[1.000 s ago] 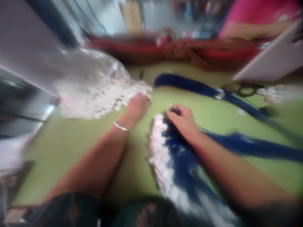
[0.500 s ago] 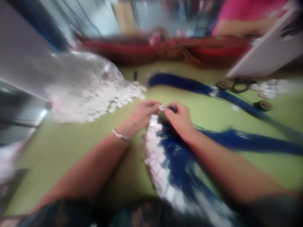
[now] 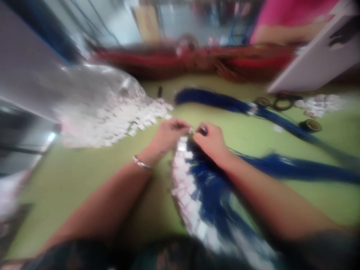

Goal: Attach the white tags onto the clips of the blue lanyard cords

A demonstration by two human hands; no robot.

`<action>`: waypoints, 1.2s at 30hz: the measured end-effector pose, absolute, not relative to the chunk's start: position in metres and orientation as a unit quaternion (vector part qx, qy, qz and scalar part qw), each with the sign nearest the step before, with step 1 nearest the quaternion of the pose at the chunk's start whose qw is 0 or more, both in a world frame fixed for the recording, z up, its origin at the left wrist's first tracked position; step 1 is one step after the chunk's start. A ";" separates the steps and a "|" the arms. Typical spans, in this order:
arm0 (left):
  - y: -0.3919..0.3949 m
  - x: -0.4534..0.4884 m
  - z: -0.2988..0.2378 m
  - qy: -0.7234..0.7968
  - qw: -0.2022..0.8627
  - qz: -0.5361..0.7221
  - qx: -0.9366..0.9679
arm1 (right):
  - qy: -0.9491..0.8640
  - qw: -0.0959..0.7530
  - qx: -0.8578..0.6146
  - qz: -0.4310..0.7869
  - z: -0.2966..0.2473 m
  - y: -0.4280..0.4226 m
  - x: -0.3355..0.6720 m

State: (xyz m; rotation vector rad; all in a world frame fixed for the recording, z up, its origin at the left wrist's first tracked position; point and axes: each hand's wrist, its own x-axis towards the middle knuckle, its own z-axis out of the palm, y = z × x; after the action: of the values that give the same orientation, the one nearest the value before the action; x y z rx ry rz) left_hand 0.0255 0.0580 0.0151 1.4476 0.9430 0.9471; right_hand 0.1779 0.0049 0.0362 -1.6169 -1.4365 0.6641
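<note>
My left hand point(image 3: 170, 135) is closed in a pinch on a small white connector point(image 3: 191, 130), blurred and mostly hidden by the fingertips. Close beside it, my right hand point(image 3: 210, 139) is closed on what looks like a thin dark blue wire, with a dark bit point(image 3: 203, 130) showing at the curled fingers. Just below both hands, a curved row of white connectors point(image 3: 184, 180) on blue wires point(image 3: 209, 191) runs down toward my lap. A thick bundle of blue wires point(image 3: 298, 167) extends right from behind my right forearm.
Loose white connectors point(image 3: 123, 118) spill from a clear plastic bag point(image 3: 98, 80) on the green table point(image 3: 92, 168). Behind lie another blue wire bundle point(image 3: 213, 98), tape rolls point(image 3: 310, 125) and a small white heap point(image 3: 320, 105). A person in pink point(image 3: 292, 18) is beyond a pale panel point(image 3: 315, 56).
My right hand has shifted slightly left, toward my left fingertips. Less of the white connector shows between the fingers now. The wires and piles lie as before.
</note>
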 end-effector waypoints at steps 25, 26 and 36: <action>0.062 0.018 0.023 0.357 0.501 0.240 0.751 | -0.436 0.518 -0.649 0.347 0.038 0.002 0.183; 0.066 0.015 0.024 0.369 0.463 0.248 0.767 | -0.423 0.528 -0.644 0.357 0.039 0.001 0.182; 0.117 -0.017 -0.014 0.429 0.059 0.293 0.852 | -0.449 0.514 -0.599 0.418 0.039 -0.004 0.173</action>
State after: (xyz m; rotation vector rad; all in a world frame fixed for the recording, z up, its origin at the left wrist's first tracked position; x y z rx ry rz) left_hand -0.0175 0.1172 -0.0141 2.5811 1.3001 0.8875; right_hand 0.1732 -0.0037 0.0392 -1.4401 -1.0797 1.0052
